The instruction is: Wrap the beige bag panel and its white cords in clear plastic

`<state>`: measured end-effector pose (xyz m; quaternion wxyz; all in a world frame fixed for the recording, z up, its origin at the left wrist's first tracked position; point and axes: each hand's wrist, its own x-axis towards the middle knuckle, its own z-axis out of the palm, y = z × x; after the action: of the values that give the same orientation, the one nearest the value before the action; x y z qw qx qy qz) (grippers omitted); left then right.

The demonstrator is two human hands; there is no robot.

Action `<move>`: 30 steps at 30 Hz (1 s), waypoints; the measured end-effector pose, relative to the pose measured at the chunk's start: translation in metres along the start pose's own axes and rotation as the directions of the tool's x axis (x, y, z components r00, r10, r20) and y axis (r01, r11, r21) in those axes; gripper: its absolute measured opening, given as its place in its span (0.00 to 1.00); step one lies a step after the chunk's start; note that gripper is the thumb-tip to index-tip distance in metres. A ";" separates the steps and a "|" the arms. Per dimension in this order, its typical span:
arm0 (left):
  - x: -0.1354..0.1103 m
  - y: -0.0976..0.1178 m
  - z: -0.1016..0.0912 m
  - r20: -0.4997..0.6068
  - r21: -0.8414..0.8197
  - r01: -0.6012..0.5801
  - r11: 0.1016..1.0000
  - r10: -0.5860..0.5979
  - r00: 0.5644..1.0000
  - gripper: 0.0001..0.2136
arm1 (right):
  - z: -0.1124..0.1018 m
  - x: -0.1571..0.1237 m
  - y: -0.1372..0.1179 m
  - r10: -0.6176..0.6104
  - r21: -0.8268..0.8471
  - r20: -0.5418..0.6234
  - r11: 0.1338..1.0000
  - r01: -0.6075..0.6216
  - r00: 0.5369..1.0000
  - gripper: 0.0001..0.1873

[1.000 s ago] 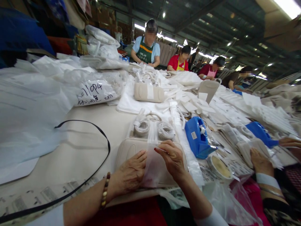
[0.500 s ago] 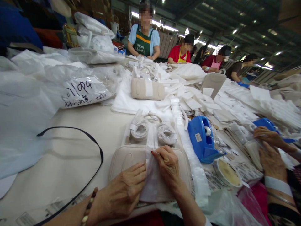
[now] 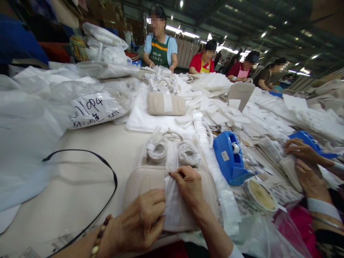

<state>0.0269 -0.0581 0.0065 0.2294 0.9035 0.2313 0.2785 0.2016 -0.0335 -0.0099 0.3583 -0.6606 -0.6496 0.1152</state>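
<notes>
A cream handbag [image 3: 146, 181] lies flat on the table in front of me, its two wrapped handles [image 3: 158, 149] pointing away. A strip of white wrapping sheet [image 3: 172, 200] runs across the bag's middle. My left hand [image 3: 139, 222] presses on the near left part of the strip, fingers curled over its edge. My right hand [image 3: 189, 188] pinches the strip's far edge with thumb and forefinger at the top of the bag.
A blue tape dispenser [image 3: 229, 157] and a tape roll [image 3: 259, 196] sit right of the bag. A co-worker's hands [image 3: 306, 165] work at the right. A second cream bag [image 3: 166, 104] stands further back. Clear plastic bags [image 3: 91, 107] pile at left; a black strap [image 3: 107, 175] loops nearby.
My left hand slid back toward me along the strip and curled. The strip has gathered narrower over the bag. The co-worker's hands moved up toward the far blue dispenser.
</notes>
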 end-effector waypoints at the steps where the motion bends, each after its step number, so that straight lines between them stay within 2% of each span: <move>1: 0.005 0.000 0.000 -0.014 0.057 0.009 0.998 -0.008 1.000 0.09 | -0.001 0.002 -0.001 0.036 -0.009 0.017 0.999 -0.036 0.999 0.09; 3: 0.013 -0.003 0.005 -0.050 0.271 0.005 0.962 0.009 0.999 0.08 | -0.003 0.005 -0.003 0.098 -0.032 0.056 0.995 -0.096 0.994 0.09; 6: 0.018 -0.009 0.017 -0.062 0.567 -0.003 0.824 0.046 0.997 0.14 | -0.003 0.009 -0.006 0.145 -0.048 0.098 0.989 -0.140 0.985 0.09; 9: 0.016 -0.013 0.024 -0.050 0.644 -0.008 0.765 0.053 0.997 0.16 | -0.001 0.010 -0.008 0.144 0.015 0.059 0.989 -0.145 0.988 0.07; 12: 0.012 -0.012 0.024 -0.062 0.658 -0.013 0.753 0.071 0.996 0.16 | -0.009 0.007 -0.009 0.099 0.156 -0.074 0.984 -0.086 0.992 0.09; 14: 0.011 -0.010 0.023 -0.070 0.661 -0.019 0.750 0.087 0.994 0.15 | -0.029 0.003 -0.001 0.090 0.216 -0.207 0.975 -0.044 0.974 0.11; 16: 0.010 -0.010 0.023 -0.093 0.667 -0.021 0.745 0.111 0.989 0.15 | -0.061 0.003 0.016 0.114 0.189 -0.372 0.981 -0.046 0.921 0.13; 18: 0.010 -0.013 0.024 -0.138 0.676 -0.022 0.736 0.156 0.978 0.15 | -0.100 0.006 0.043 0.180 0.121 -0.526 0.983 -0.136 0.832 0.15; 20: 0.010 -0.017 0.026 -0.153 0.695 -0.051 0.717 0.216 0.964 0.15 | -0.138 0.014 0.073 0.276 0.096 -0.593 0.957 -0.274 0.756 0.16; 22: 0.011 -0.022 0.026 -0.129 0.726 -0.104 0.679 0.284 0.950 0.16 | -0.164 0.023 0.101 0.387 0.127 -0.559 0.914 -0.385 0.734 0.16; 24: 0.011 -0.025 0.024 -0.102 0.753 -0.146 0.642 0.332 0.938 0.17 | -0.175 0.032 0.122 0.471 0.174 -0.455 0.879 -0.443 0.755 0.17; 27: 0.010 -0.031 0.026 -0.106 0.769 -0.157 0.620 0.366 0.924 0.17 | -0.170 0.040 0.134 0.543 0.273 -0.299 0.837 -0.475 0.785 0.19; 30: 0.008 -0.042 0.037 -0.134 0.763 -0.144 0.630 0.373 0.918 0.17 | -0.160 0.044 0.133 0.577 0.378 -0.226 0.795 -0.475 0.785 0.15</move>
<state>0.0425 -0.0309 -0.0406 -0.2345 0.8927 0.2205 0.3153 0.4090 -0.0306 0.0358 0.5108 -0.7639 -0.3419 0.1966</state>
